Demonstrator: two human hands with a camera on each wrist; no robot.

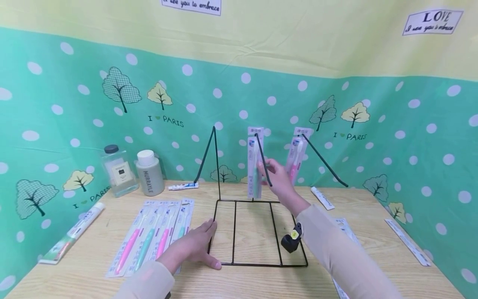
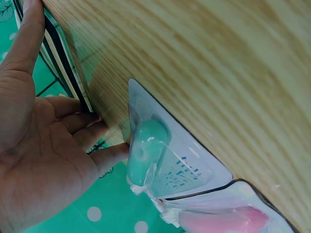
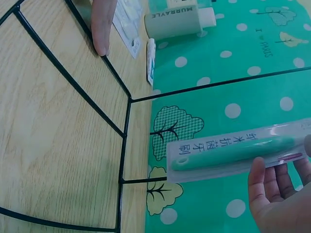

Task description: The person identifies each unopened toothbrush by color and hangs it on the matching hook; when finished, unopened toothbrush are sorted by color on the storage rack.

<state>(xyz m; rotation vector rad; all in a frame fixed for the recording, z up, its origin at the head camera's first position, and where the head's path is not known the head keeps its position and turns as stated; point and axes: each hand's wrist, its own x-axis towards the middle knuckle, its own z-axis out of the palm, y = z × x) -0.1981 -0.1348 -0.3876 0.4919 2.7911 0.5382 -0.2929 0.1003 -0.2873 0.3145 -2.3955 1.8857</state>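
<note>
A black wire display rack (image 1: 257,264) stands on the wooden table with hooks sticking out at the top. From its middle hook hangs a packaged toothbrush (image 1: 254,187) with a green handle. My right hand (image 1: 281,182) holds this package at its right edge; the right wrist view shows the thumb and fingers at the card (image 3: 218,153). Another packaged toothbrush (image 1: 293,166), pink, hangs on the right hook, while the left hook bears none. My left hand (image 1: 196,245) rests on the rack's left base bar, fingers extended, beside several packaged toothbrushes (image 1: 149,236) lying in a row.
Behind on the left stand a glass bottle (image 1: 121,174) and a grey bottle (image 1: 150,174). Toothpaste tubes lie at the left (image 1: 72,234), back (image 1: 183,187) and right (image 1: 323,198). A narrow package (image 1: 408,242) lies far right; another (image 1: 347,230) is partly under my right sleeve.
</note>
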